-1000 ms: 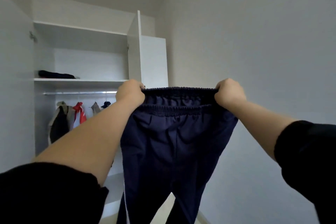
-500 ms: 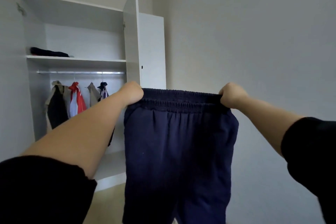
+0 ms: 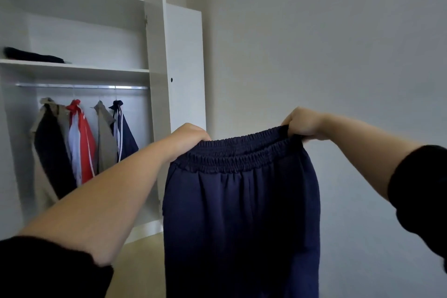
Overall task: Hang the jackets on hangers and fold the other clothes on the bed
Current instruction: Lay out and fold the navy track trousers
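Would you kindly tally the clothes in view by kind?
Hung jackets: 4 (grey-black, red-white, grey, navy)
Held trousers: 1
Folded dark item: 1
Total: 6
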Available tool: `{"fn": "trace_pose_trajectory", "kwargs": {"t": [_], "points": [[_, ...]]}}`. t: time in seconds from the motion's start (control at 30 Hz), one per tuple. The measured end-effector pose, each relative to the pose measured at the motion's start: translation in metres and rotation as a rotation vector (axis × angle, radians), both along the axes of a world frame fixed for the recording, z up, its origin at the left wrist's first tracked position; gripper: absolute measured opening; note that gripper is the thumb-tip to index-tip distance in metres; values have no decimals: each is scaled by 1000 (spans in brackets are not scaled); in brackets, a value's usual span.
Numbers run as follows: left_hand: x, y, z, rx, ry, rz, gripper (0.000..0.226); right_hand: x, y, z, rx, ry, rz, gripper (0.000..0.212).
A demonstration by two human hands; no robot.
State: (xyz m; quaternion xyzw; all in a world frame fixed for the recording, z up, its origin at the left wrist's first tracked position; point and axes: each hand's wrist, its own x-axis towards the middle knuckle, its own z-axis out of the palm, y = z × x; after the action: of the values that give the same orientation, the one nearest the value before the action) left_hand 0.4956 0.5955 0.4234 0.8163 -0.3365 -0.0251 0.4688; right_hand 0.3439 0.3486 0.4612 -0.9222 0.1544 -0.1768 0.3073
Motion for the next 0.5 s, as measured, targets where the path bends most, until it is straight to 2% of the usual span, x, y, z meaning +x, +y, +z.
{"fn": "trace_pose_trajectory", "kwargs": {"t": [0.03, 0.1, 0.2, 0.23, 0.3, 0.33, 0.4, 0.43, 0.5], "points": [[-2, -1, -1, 0, 25, -33, 23, -5, -5, 0, 40, 9, 14, 36], [-7, -1, -1, 66, 102, -134, 47, -15, -16, -5, 177, 27, 77, 36], [-16, 0, 1, 197, 189, -421, 93, -26, -32, -20, 432, 14, 181, 44], [-18, -1, 1, 237, 203, -530, 100, -28, -36, -26, 506, 8, 207, 46], [-25, -2, 2, 343, 235, -706, 92, -32, -43, -37, 620, -7, 218, 41], [-28, -3, 3, 400, 242, -735, 76, -33, -45, -41, 662, -21, 194, 36], [-34, -6, 4, 494, 191, -693, 43, -35, -48, -48, 723, -48, 135, 24], [-34, -9, 3, 523, 131, -639, 36, -37, -49, -51, 748, -44, 134, 20], [-34, -14, 2, 551, -25, -503, 27, -41, -49, -58, 763, 19, 204, 40]]}}
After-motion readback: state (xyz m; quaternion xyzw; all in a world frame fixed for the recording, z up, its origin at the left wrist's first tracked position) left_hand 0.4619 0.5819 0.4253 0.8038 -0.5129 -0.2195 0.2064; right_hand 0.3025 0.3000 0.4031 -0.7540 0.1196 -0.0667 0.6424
